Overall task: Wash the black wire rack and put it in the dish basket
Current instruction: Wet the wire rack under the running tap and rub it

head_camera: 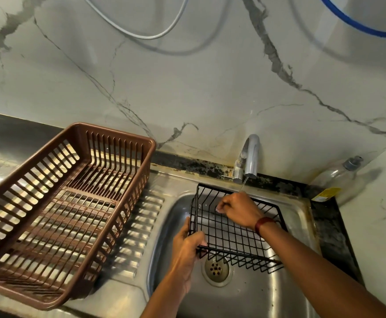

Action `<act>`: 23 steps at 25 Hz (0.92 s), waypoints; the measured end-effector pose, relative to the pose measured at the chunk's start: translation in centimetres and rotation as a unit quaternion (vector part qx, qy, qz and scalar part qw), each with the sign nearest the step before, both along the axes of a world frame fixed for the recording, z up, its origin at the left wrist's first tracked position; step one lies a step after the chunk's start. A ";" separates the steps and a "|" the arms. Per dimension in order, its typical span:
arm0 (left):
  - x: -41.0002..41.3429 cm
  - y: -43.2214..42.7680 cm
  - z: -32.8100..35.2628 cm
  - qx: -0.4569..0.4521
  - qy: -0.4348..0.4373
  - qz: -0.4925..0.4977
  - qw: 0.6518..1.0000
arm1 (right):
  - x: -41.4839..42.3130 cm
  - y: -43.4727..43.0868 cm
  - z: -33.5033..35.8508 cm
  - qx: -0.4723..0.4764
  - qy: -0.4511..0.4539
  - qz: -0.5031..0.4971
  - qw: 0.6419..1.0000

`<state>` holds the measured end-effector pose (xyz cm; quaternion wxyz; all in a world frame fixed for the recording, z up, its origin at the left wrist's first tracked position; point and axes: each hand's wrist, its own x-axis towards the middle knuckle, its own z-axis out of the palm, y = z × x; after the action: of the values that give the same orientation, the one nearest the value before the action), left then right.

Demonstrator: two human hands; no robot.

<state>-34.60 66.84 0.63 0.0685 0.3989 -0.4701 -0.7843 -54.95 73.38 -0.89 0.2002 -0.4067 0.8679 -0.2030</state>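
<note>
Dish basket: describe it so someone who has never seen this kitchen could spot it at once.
Find the steel sink under the tap against the marble wall. Left of it, on the ribbed draining board, sits the dish basket. It is a brown plastic tub with slatted sides, unlike the black wire rack held over the sink.
</note>
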 end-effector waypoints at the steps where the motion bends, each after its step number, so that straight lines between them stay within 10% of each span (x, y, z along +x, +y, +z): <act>1: 0.3 -0.4 0.1 -0.001 0.002 0.008 1.000 | 0.0 0.3 -0.3 0.006 -0.004 0.001 1.000; 23: 2.1 -3.4 1.0 -0.027 -0.004 0.038 0.999 | -1.8 1.5 -1.2 0.039 0.054 -0.055 0.996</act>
<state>-32.46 63.39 1.64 0.1067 0.4173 -0.4757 -0.7670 -56.77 74.90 -2.10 0.1578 -0.3608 0.9057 -0.1571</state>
